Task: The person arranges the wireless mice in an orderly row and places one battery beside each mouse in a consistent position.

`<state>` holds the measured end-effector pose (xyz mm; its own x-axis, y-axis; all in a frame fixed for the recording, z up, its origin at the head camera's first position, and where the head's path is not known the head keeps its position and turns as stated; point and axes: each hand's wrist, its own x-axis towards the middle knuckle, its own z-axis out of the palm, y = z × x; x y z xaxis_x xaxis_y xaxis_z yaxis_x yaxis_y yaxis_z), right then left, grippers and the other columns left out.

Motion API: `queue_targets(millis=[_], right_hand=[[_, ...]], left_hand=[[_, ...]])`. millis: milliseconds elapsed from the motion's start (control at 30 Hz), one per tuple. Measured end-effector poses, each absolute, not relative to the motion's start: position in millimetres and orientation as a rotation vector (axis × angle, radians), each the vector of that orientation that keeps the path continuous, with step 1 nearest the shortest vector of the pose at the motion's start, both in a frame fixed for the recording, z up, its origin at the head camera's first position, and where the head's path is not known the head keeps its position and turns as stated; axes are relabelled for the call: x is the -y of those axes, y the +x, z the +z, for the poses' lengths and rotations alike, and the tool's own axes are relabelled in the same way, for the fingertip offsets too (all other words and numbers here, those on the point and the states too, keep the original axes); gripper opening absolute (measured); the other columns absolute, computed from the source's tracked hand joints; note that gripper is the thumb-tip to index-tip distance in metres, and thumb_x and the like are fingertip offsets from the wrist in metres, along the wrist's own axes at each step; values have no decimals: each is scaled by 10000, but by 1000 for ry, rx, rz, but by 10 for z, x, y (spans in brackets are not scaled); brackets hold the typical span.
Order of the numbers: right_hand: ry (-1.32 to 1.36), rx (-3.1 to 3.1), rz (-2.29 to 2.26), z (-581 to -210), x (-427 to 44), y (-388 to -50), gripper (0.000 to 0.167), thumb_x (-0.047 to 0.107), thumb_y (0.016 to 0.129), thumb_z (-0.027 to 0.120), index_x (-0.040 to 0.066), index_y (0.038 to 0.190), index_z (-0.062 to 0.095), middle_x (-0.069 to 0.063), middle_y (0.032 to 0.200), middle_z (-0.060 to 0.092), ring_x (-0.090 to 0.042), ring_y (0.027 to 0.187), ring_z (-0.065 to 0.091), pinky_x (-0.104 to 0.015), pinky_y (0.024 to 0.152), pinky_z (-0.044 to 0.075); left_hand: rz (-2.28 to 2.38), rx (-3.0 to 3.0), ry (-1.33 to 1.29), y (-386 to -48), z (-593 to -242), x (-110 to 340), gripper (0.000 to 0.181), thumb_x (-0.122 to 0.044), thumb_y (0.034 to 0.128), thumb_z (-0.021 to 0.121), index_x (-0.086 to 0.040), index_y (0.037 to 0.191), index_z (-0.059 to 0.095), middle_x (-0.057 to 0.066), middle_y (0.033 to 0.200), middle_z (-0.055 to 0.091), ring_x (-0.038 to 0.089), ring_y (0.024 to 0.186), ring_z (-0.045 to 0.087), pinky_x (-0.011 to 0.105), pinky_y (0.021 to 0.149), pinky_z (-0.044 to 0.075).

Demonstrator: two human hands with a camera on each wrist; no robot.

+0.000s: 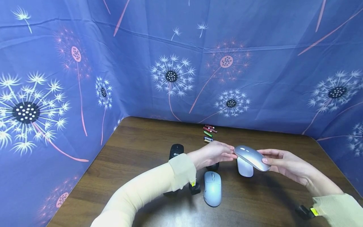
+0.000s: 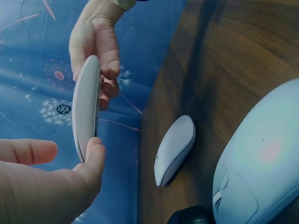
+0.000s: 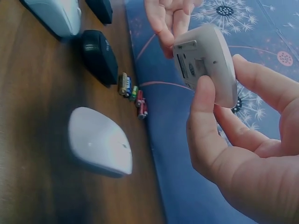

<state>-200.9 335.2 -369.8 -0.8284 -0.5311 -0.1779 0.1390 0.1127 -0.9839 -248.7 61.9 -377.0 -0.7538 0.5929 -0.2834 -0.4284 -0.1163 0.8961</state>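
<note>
Above the table, a silver computer mouse (image 1: 251, 157) is held tilted by my right hand (image 1: 292, 165). Thumb and fingers grip it by its edges; the right wrist view shows its pale underside (image 3: 189, 63) with a switch area and dark markings. Over at the opposite end, my left hand (image 1: 211, 154) reaches in with fairly straight fingers. One digit (image 2: 95, 151) touches the mouse's end in the left wrist view, while another stands apart from it. Below the held mouse, a white mouse (image 1: 245, 168) lies on the table.
A pale grey-blue mouse (image 1: 212, 190) lies nearer the front. One black mouse (image 1: 176, 150) sits left of my left hand; another (image 3: 99, 57) is partly hidden beneath that hand in the head view. Several coloured batteries (image 1: 208, 134) lie toward the back edge, before a blue patterned cloth (image 1: 193, 63).
</note>
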Motion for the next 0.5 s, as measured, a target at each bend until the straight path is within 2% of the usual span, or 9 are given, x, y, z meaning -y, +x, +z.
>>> queue_targets(millis=[500], right_hand=[[-348,-1788,-1762,-3958,-3309,-1807,357,14,972,438,252,1222,531,-31,1219,569,-163,1096,589,-344,919,502]], left_hand=[[1904,-1478,150,-2336,-3890,-606,260,20,945,471,117,1176,539,191,1079,635,341,1119,593,374,960,478]])
